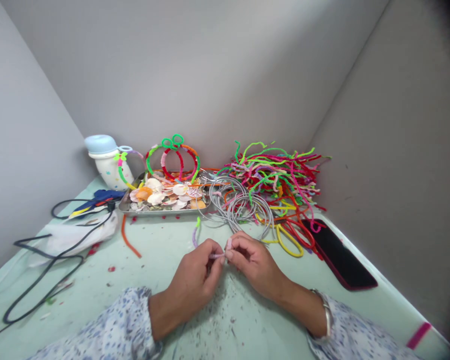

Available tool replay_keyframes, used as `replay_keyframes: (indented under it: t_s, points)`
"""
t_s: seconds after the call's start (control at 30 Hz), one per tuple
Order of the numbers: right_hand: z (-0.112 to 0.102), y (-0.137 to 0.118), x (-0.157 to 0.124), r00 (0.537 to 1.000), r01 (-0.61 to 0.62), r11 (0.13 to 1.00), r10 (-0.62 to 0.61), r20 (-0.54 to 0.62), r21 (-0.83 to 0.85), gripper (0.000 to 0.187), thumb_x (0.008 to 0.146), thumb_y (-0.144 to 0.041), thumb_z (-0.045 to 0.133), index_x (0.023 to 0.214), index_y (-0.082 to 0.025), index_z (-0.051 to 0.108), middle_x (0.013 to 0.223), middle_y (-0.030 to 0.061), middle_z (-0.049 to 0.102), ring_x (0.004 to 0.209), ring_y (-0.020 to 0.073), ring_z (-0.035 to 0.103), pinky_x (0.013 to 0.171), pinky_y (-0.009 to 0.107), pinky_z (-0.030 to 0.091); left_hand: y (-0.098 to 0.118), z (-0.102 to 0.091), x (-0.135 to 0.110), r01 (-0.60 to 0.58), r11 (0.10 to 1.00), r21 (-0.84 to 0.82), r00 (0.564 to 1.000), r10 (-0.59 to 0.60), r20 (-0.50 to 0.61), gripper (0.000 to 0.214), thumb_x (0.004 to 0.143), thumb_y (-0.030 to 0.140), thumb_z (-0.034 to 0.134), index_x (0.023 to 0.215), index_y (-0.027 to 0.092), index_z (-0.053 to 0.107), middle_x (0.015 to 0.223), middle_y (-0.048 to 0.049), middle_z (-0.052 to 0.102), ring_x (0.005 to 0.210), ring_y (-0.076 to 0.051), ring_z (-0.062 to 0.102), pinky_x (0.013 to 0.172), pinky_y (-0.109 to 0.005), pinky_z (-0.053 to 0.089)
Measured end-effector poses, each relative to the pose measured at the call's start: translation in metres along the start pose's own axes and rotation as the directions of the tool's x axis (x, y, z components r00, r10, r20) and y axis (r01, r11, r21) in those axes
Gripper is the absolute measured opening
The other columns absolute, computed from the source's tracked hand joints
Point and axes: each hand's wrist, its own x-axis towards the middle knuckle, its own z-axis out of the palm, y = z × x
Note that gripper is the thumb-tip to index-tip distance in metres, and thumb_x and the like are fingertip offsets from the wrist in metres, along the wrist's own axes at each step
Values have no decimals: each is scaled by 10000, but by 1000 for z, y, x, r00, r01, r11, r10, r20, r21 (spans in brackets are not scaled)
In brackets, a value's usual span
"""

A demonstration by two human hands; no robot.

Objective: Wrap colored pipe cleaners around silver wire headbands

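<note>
My left hand [195, 275] pinches a pale lilac pipe cleaner [216, 256] between thumb and fingers, above the middle of the table. Fingertips of my right hand [258, 262] close on the other end, where a small pale pink-lilac bit [229, 243] shows. The two hands almost meet. Behind the left hand's knuckles, a lilac and green fuzzy length [195, 234] sticks up; whether it belongs to the same piece is hidden. Just beyond the right hand lie coils of grey wire [249, 212].
Seashells fill a metal tray [165, 213], with pipe-cleaner hoops [180, 155] above it. A pile of colourful pipe cleaners [277, 172] and scissors with yellow handles [289, 241] lie right, beside a dark phone [341, 257]. Left are a lidded cup [110, 167] and a black cable [56, 257].
</note>
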Motion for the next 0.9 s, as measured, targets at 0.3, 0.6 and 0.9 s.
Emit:
replay_keyframes:
  t_s: [0.3,0.6,0.9]
  points:
    - [0,-3,2,999,-27,999,26,25,26,155,895,-208,543,743,-184,554,805,-10,491,743,130,480,683,248,381,1,0,0,-2,1000,-12,1000,2,-4,146,931,286,414,854,187,489,653,34,495,541,-115,421,522,-230,312]
    - [2,-5,0,1000,-6,995,5,-12,-97,219,921,-208,495,705,-180,523,732,-20,471,698,124,476,663,249,364,0,2,0,18,1000,-21,1000,-18,-1,144,904,312,474,850,182,509,643,34,503,525,-106,424,494,-216,315]
    - [3,-6,0,1000,-28,995,28,-3,-94,250,925,-221,490,683,-178,534,715,-24,476,678,117,485,647,247,381,-3,3,-1,23,1000,-3,999,-23,-35,161,893,327,499,820,186,522,616,42,496,514,-104,412,488,-216,305]
